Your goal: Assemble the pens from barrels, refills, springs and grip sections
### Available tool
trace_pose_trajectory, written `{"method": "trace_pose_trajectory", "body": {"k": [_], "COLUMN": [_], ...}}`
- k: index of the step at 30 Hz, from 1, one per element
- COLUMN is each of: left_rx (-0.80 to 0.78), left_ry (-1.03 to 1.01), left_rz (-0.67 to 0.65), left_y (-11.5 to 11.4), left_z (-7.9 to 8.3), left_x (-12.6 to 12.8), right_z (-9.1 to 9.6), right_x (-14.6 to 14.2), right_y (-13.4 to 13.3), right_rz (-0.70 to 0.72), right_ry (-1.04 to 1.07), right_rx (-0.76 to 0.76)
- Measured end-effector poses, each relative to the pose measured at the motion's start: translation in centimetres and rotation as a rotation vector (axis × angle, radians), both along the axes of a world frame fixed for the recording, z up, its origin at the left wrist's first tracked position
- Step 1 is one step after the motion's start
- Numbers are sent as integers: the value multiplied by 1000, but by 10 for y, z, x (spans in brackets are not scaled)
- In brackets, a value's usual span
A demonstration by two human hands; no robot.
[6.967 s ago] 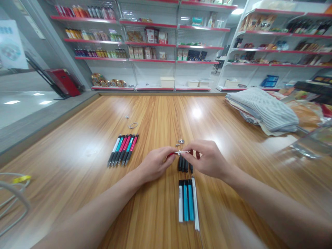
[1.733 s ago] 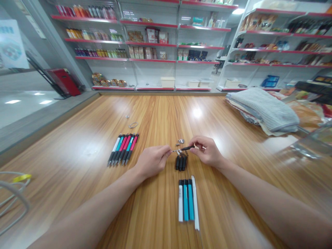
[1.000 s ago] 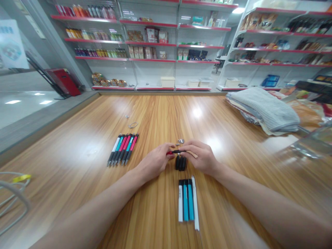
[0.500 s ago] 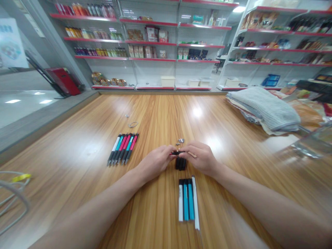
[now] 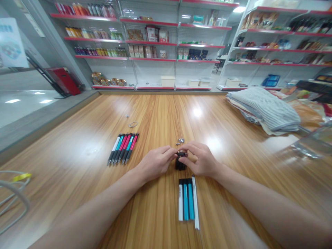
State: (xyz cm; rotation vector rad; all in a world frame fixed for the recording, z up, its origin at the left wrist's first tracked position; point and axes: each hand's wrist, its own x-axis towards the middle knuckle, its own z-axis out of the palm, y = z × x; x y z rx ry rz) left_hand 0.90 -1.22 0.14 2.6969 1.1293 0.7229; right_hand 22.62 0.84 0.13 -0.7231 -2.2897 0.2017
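Observation:
Between my two hands is a pen point(image 5: 182, 154), lying roughly level, with its black grip section showing and most of its barrel hidden. My left hand point(image 5: 157, 160) pinches its left end. The fingers of my right hand point(image 5: 199, 157) close around the grip end. Just under the hands, several black pen grips point(image 5: 180, 166) lie side by side, partly covered. Small silver pen tips point(image 5: 181, 140) sit beyond my fingers. Nearer me are a white pen barrel point(image 5: 181, 202), two blue pen barrels point(image 5: 188, 202) and thin white refills point(image 5: 195, 204).
Several assembled pens point(image 5: 122, 148) form a row on the left. A wire ring point(image 5: 133, 124) and small metal bits point(image 5: 127, 116) lie beyond them. Folded striped cloth point(image 5: 267, 107) and a clear container point(image 5: 311, 140) are at right; a cable point(image 5: 19, 193) is at left.
My right fingers have shifted and opened up around the pen's grip end, so more of the dark grip shows. My left hand stays nearly in place. The laid-out parts have not moved.

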Motion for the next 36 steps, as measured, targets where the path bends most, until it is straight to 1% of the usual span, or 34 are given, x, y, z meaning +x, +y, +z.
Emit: {"method": "trace_pose_trajectory", "body": {"k": [3,6,9,13,15,17,20,23,29,31,33,36], "left_rx": [9,19,40,57,41,18,16,23,-4,9,16,-8], "left_ry": [-28,-61,13,116,92,68,110,155,119,139,153,104], "left_rz": [18,16,15,62,80,69,55,80,48,57,82,141], "left_y": [0,1,1,0,-1,-2,-3,-4,-6,-6,-5,-4], "left_z": [-1,-2,-2,0,2,4,4,4,8,9,9,10], "left_x": [0,-1,-1,-1,0,0,-1,-1,0,0,0,0], "right_z": [0,-2,-3,-1,-1,-2,-1,2,1,2,4,3], "right_x": [-1,-2,-2,-2,-2,-1,-2,-2,-3,-4,-3,2], "right_y": [-1,0,0,-2,-2,-2,-2,-3,-5,-5,-4,7], "right_rz": [6,-34,-57,-15,-3,-18,-27,-8,-49,-44,-50,-156], "right_ry": [21,-29,-99,-73,-70,-98,-141,-125,-188,-170,-101,23], "right_rx": [29,75,59,2,15,47,60,45,77,54,16,-15]}}
